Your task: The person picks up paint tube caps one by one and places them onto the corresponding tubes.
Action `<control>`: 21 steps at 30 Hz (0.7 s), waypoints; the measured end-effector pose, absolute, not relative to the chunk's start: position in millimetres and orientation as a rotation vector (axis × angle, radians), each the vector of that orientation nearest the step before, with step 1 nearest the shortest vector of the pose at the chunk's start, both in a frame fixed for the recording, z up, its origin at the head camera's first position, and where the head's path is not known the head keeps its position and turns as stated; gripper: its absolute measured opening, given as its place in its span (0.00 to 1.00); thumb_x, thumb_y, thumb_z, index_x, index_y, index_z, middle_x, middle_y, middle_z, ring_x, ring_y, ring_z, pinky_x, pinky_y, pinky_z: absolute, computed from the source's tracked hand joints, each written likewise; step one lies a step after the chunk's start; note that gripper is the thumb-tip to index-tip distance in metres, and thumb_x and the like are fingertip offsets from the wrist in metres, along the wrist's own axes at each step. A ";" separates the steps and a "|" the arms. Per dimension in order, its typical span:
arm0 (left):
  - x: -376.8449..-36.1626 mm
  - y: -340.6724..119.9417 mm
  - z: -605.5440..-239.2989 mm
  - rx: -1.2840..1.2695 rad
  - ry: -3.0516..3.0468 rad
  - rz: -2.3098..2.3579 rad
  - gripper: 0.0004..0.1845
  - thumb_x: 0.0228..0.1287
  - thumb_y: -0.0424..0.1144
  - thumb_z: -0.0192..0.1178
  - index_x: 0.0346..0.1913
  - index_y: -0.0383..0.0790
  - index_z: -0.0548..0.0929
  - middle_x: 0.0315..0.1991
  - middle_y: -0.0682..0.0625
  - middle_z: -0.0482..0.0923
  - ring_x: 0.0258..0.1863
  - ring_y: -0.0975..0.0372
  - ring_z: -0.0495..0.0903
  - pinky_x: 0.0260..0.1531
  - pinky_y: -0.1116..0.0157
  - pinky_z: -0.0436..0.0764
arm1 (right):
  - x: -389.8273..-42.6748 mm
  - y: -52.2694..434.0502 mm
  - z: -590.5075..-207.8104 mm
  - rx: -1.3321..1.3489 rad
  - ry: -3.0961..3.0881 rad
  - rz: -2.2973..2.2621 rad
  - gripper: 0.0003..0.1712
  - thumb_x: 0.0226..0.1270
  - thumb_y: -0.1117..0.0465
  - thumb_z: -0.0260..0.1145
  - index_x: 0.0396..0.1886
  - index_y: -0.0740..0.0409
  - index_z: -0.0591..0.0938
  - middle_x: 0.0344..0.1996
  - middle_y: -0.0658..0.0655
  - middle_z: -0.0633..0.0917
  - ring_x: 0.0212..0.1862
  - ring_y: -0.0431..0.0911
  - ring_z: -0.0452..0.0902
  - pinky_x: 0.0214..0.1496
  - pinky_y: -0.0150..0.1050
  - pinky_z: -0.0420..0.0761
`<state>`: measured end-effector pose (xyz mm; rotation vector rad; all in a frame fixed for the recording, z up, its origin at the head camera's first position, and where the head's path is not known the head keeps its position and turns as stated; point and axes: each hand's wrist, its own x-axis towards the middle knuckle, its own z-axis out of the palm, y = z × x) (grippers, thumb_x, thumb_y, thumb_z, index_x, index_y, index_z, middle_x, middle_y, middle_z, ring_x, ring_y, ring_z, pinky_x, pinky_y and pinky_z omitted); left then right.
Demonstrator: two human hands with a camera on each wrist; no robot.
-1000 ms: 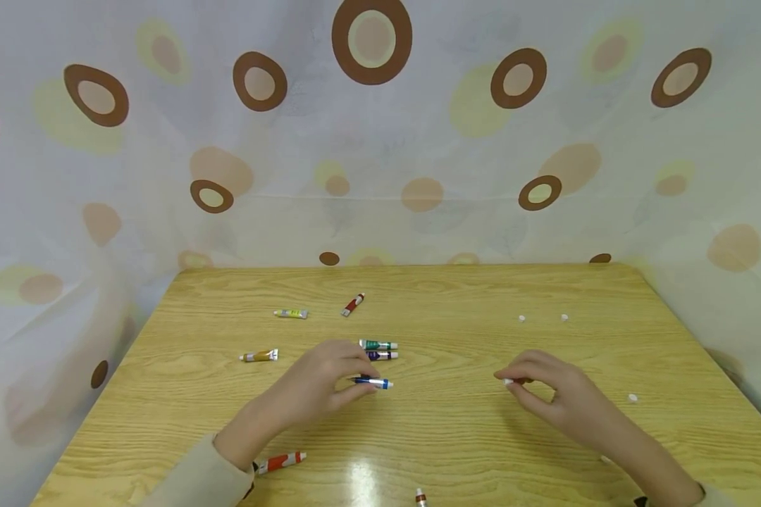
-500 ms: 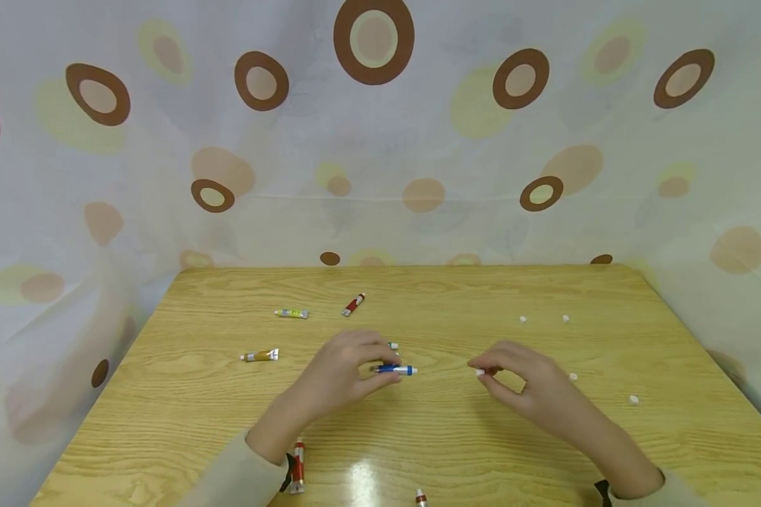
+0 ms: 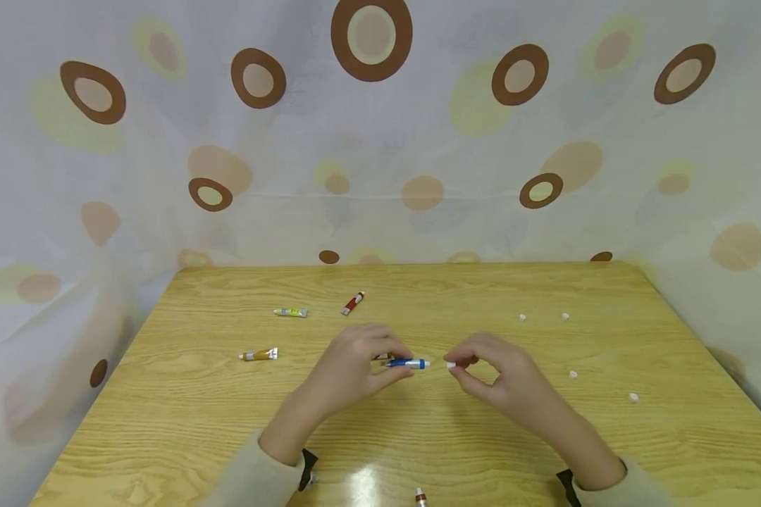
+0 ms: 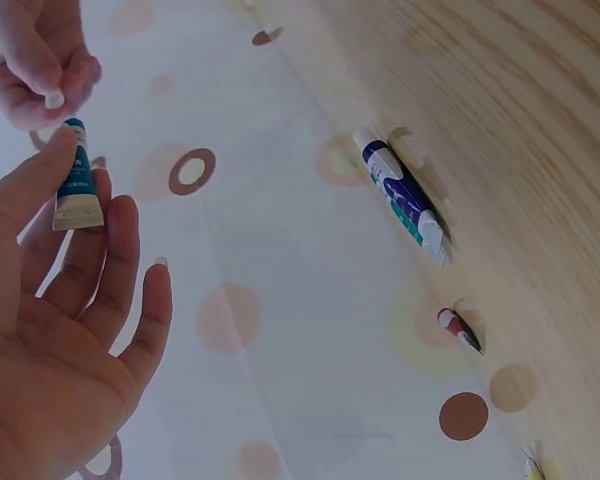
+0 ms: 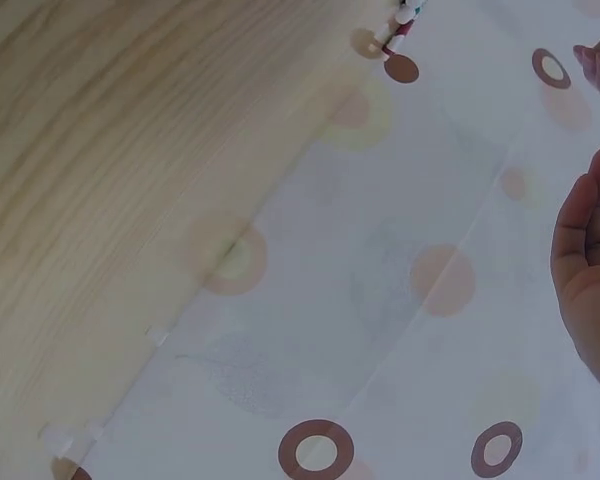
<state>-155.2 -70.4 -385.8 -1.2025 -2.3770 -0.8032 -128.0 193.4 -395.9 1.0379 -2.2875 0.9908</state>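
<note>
My left hand (image 3: 355,370) pinches a small blue paint tube (image 3: 413,364) between thumb and fingers, its white tip pointing right. In the left wrist view the tube (image 4: 77,178) shows its flat crimped end toward the palm, and the lower fingers are spread loosely. Opposite it, the thumb and index finger of my right hand (image 3: 504,370) pinch a small white cap (image 3: 451,365). A short gap separates cap and tube tip. The right wrist view catches only part of the right hand (image 5: 592,270) at its edge. Behind my left hand, a purple tube (image 4: 405,190) and a green one lie side by side.
On the wooden table (image 3: 482,451) lie a yellow tube (image 3: 290,313), an ochre tube (image 3: 258,355) and a red tube (image 3: 352,303). A brown-banded tube (image 3: 421,497) is at the front edge. Several white caps (image 3: 573,374) are scattered at right. Patterned cloth (image 3: 368,141) hangs around the table.
My left hand has moved right with the blue tube, and my right hand left with the cap, so the two are now close. A red tube by my left cuff has turned and is now mostly hidden.
</note>
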 end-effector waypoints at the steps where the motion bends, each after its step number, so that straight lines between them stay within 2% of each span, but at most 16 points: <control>1: -154.9 -69.8 -385.5 -1.205 -2.375 -0.803 0.08 0.59 0.44 0.77 0.38 0.47 0.92 0.35 0.58 0.88 0.36 0.68 0.83 0.42 0.72 0.81 | -128.2 191.5 -396.1 1.047 -2.275 1.002 0.20 0.57 0.76 0.74 0.42 0.49 0.86 0.37 0.46 0.88 0.38 0.37 0.82 0.45 0.23 0.81; 8: -153.0 -65.1 -382.3 -1.220 -2.363 -0.800 0.07 0.59 0.43 0.76 0.38 0.47 0.92 0.35 0.58 0.88 0.35 0.67 0.83 0.42 0.70 0.81 | -128.6 182.4 -398.0 1.052 -2.225 1.049 0.18 0.54 0.77 0.76 0.40 0.52 0.87 0.35 0.49 0.89 0.37 0.38 0.82 0.44 0.21 0.81; 21: -151.7 -62.4 -380.7 -1.219 -2.356 -0.852 0.05 0.61 0.42 0.75 0.37 0.46 0.91 0.35 0.58 0.88 0.36 0.67 0.84 0.42 0.68 0.82 | -127.9 176.6 -400.4 0.978 -2.238 1.065 0.17 0.54 0.75 0.77 0.38 0.51 0.88 0.35 0.48 0.89 0.36 0.37 0.82 0.45 0.21 0.81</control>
